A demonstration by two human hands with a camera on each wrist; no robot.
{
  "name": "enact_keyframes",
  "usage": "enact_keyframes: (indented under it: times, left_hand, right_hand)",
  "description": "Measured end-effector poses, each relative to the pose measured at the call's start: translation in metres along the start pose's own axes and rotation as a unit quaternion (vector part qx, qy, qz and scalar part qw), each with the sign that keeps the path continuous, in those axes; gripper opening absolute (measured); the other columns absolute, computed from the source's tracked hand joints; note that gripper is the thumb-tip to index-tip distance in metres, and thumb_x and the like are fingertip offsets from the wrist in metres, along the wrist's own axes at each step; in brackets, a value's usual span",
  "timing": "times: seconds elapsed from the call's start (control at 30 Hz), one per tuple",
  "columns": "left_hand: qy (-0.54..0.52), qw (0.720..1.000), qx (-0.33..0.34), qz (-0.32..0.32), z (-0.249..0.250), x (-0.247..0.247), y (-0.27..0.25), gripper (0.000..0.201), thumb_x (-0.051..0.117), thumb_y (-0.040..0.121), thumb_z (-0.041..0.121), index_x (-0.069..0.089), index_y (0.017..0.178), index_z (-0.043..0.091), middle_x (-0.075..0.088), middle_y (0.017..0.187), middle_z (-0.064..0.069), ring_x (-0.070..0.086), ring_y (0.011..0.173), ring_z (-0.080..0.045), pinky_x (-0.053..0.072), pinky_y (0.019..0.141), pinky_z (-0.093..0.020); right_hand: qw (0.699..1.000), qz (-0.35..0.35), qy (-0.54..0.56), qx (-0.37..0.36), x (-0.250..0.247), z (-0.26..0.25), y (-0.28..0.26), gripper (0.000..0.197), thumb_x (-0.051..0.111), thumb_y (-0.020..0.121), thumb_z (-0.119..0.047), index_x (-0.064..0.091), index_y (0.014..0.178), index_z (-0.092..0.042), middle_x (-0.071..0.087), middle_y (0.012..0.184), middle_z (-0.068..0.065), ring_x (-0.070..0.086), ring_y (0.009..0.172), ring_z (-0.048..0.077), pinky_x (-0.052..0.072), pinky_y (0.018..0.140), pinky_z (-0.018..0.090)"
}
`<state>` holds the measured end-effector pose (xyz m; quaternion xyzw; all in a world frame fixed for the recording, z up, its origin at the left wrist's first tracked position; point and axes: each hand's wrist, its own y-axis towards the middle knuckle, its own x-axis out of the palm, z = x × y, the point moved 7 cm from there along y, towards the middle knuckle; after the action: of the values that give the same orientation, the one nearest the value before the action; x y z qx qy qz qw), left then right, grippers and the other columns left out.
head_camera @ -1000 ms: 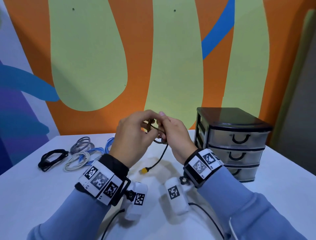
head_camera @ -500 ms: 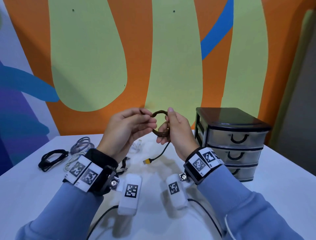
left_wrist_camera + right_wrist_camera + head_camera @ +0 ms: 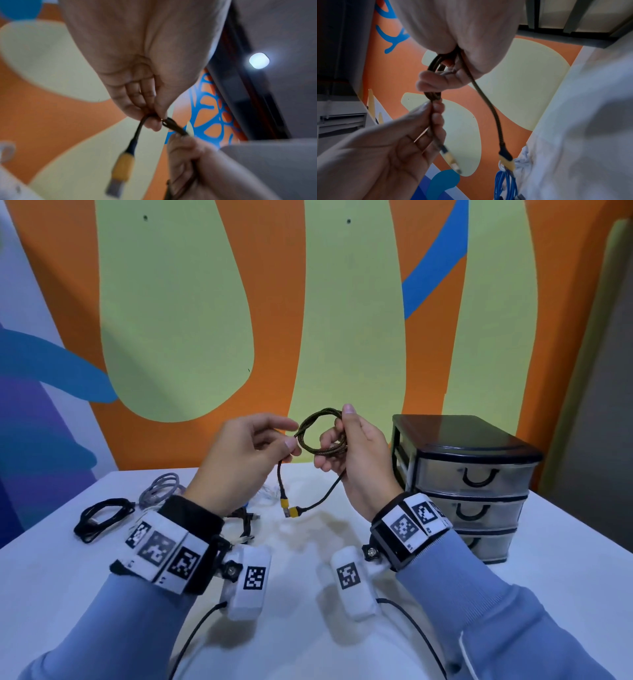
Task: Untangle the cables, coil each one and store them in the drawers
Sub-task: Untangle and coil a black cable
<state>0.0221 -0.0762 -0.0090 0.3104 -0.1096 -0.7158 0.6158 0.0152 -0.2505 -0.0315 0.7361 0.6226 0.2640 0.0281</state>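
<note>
- Tail of the cable (image 3: pixel 321 433) hangs straight down from the left hand (image 3: pixel 239 463), which pinches it at frame centre, just left of the coil; plug (image 3: pixel 285 503) points at the table (image 3: pixel 308 542).
- Right hand (image 3: pixel 359 460), fingers curled, grips the upright coil.
- Drawers (image 3: pixel 469 481), all closed, stand right of the right hand, the nearer one.
- Writing: none readable; wrist bands carry only square codes.

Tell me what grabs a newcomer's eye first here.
Both hands raised mid-frame: the right hand holds a small coil of dark braided cable, and the left hand pinches its loose end, whose yellow plugs dangle. A three-drawer unit stands shut at right; other coiled cables lie at left.
</note>
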Motion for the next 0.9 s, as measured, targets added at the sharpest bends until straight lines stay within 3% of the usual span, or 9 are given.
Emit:
enact_keyframes:
  times: [0.07, 0.17, 0.33, 0.4, 0.47, 0.53, 0.63, 0.73, 0.9]
  left_hand:
    - [0.122, 0.992, 0.030, 0.034, 0.000, -0.002, -0.001, 0.005, 0.076, 0.097, 0.021, 0.079, 0.099, 0.025, 0.079, 0.081, 0.009, 0.075, 0.085, -0.012, 0.060, 0.085, -0.038]
    - [0.167, 0.980, 0.030, 0.100, 0.000, -0.010, -0.004, 0.006, 0.079, 0.094, 0.028, 0.082, 0.089, 0.029, 0.075, 0.071, 0.008, 0.069, 0.068, -0.010, 0.051, 0.067, -0.030]
    - [-0.052, 0.991, -0.048, 0.113, -0.006, -0.006, -0.004, 0.024, 0.064, 0.095, -0.001, 0.081, 0.086, 0.013, 0.080, 0.078, -0.007, 0.078, 0.073, -0.019, 0.061, 0.073, -0.030]
    - [-0.153, 0.979, -0.080, 0.111, -0.006, -0.004, -0.004, 0.022, 0.060, 0.094, 0.000, 0.081, 0.089, 0.004, 0.080, 0.087, -0.017, 0.076, 0.077, -0.023, 0.062, 0.076, -0.029]
    - [-0.165, 0.977, -0.077, 0.109, -0.006, -0.004, -0.004, 0.010, 0.074, 0.093, 0.010, 0.078, 0.097, 0.002, 0.078, 0.093, -0.023, 0.075, 0.081, -0.026, 0.062, 0.081, -0.033]
    - [-0.125, 0.983, -0.063, 0.116, -0.009, -0.002, -0.006, 0.022, 0.087, 0.084, 0.012, 0.075, 0.101, 0.004, 0.078, 0.093, -0.020, 0.077, 0.086, -0.031, 0.063, 0.086, -0.040]
    - [-0.147, 0.978, -0.059, 0.137, -0.008, 0.002, -0.009, 0.023, 0.087, 0.082, 0.006, 0.072, 0.100, 0.008, 0.077, 0.091, -0.018, 0.074, 0.082, -0.026, 0.060, 0.083, -0.037]
    - [-0.228, 0.962, -0.088, 0.121, -0.007, 0.009, -0.008, 0.017, 0.081, 0.087, 0.005, 0.071, 0.100, 0.012, 0.074, 0.091, -0.007, 0.067, 0.082, -0.014, 0.050, 0.082, -0.030]
    - [-0.467, 0.872, -0.133, 0.053, -0.007, 0.023, -0.008, 0.032, 0.060, 0.092, 0.000, 0.062, 0.121, 0.013, 0.063, 0.087, -0.007, 0.062, 0.076, -0.018, 0.044, 0.086, -0.036]
  right_hand:
    - [1.000, -0.005, 0.028, 0.006, 0.003, 0.003, -0.001, 0.036, 0.041, 0.113, -0.033, 0.045, 0.085, -0.011, 0.060, 0.063, 0.004, 0.060, 0.045, 0.025, 0.048, 0.045, 0.025]
    - [0.998, -0.022, 0.063, 0.013, 0.011, 0.006, -0.005, 0.035, 0.041, 0.113, -0.033, 0.046, 0.087, -0.010, 0.063, 0.067, 0.006, 0.066, 0.051, 0.027, 0.053, 0.049, 0.026]
    - [0.996, -0.053, 0.066, 0.011, 0.024, 0.013, -0.011, 0.037, 0.040, 0.113, -0.032, 0.048, 0.086, -0.009, 0.067, 0.072, 0.010, 0.069, 0.060, 0.035, 0.062, 0.061, 0.034]
    - [0.998, -0.052, 0.044, 0.000, 0.023, 0.014, -0.011, 0.036, 0.038, 0.114, -0.032, 0.047, 0.088, -0.009, 0.067, 0.074, 0.009, 0.071, 0.061, 0.034, 0.064, 0.065, 0.037]
    - [0.998, -0.050, 0.022, -0.010, 0.022, 0.014, -0.010, 0.036, 0.038, 0.114, -0.034, 0.048, 0.090, -0.009, 0.066, 0.079, 0.004, 0.072, 0.064, 0.034, 0.065, 0.070, 0.042]
    - [0.999, -0.042, -0.017, -0.017, 0.020, 0.014, -0.010, 0.038, 0.038, 0.113, -0.038, 0.050, 0.091, -0.009, 0.065, 0.083, -0.002, 0.073, 0.063, 0.031, 0.063, 0.080, 0.054]
    - [0.996, -0.029, -0.083, -0.016, 0.016, 0.014, -0.010, 0.041, 0.036, 0.113, -0.041, 0.053, 0.101, -0.005, 0.057, 0.100, 0.009, 0.069, 0.058, 0.025, 0.063, 0.063, 0.047]
    - [0.995, -0.031, -0.093, -0.009, 0.015, 0.013, -0.011, 0.040, 0.037, 0.113, -0.040, 0.053, 0.099, -0.007, 0.061, 0.084, 0.004, 0.065, 0.056, 0.021, 0.054, 0.046, 0.033]
    - [0.995, -0.054, -0.082, 0.009, 0.018, 0.017, -0.011, 0.037, 0.040, 0.113, -0.038, 0.054, 0.091, -0.011, 0.064, 0.076, -0.009, 0.059, 0.055, 0.020, 0.047, 0.045, 0.030]
